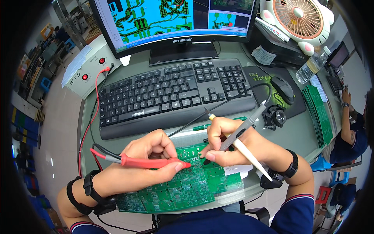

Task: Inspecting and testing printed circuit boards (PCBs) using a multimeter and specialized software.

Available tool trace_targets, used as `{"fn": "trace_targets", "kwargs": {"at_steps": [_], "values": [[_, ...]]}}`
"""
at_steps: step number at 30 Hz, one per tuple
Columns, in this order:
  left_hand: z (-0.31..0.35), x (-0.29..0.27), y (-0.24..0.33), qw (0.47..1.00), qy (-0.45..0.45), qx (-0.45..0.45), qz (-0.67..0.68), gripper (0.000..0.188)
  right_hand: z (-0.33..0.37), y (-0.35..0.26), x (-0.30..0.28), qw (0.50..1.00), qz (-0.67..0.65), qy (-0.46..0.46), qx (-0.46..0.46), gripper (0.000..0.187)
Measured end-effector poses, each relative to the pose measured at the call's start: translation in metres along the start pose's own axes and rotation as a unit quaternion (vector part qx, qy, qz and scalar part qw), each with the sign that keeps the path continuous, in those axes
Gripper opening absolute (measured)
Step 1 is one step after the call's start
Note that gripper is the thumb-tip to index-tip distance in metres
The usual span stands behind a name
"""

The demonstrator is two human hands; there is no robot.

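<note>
A red test probe (145, 162) is gripped in my left hand (134, 178), its tip at the green circuit board (167, 197). My right hand (260, 141) pinches a grey test probe (242, 130) with a dark tip close beside the red one. Also held in those fingers is a slim white stick-like tool (251, 159); its dark pointed end sticks out toward the keyboard. Whether the tips touch the board's contacts is too small to tell. The board lies flat at the table's near edge, partly beneath both hands, with a white paper slip (238, 169) beside my right hand.
Behind the hands are a black keyboard (167, 91) and a monitor (156, 19). A white box (91, 70) feeds the probe leads. To the right: a mouse (282, 89), black lens-like device (276, 117), stacked green boards (317, 115), bottle (313, 64), fan (298, 19) and another person (348, 132).
</note>
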State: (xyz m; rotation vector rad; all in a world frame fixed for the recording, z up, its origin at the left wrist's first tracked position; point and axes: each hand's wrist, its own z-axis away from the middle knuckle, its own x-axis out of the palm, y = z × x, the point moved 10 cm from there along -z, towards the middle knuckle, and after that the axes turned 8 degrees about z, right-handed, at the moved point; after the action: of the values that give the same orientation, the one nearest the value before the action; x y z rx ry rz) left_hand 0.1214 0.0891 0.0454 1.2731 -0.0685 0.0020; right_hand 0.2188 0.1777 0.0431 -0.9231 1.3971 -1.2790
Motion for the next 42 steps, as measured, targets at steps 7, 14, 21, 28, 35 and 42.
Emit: {"fn": "trace_targets", "kwargs": {"at_steps": [7, 14, 21, 28, 35, 42], "values": [[0.000, 0.002, 0.002, 1.000, 0.003, 0.013, -0.011, 0.022, 0.001, 0.000, 0.000, 1.000, 0.009, -0.002, -0.003, 0.023], [0.000, 0.004, 0.004, 0.998, 0.011, 0.012, -0.059, 0.023, 0.000, 0.006, -0.005, 0.998, -0.022, 0.038, -0.047, 0.023], [0.000, 0.003, 0.005, 0.997, 0.023, 0.021, -0.077, 0.023, 0.000, 0.002, -0.006, 0.997, -0.008, 0.044, -0.064, 0.022], [0.000, 0.003, 0.008, 0.995, 0.030, 0.030, -0.092, 0.023, 0.000, 0.004, -0.004, 0.997, -0.021, 0.040, -0.058, 0.022], [0.000, 0.004, 0.008, 0.995, 0.028, 0.029, -0.088, 0.023, -0.001, 0.004, -0.004, 0.997, -0.011, 0.043, -0.060, 0.022], [0.000, 0.004, 0.010, 0.993, 0.028, 0.031, -0.108, 0.023, 0.000, 0.004, -0.004, 0.997, -0.004, 0.045, -0.058, 0.021]]}}
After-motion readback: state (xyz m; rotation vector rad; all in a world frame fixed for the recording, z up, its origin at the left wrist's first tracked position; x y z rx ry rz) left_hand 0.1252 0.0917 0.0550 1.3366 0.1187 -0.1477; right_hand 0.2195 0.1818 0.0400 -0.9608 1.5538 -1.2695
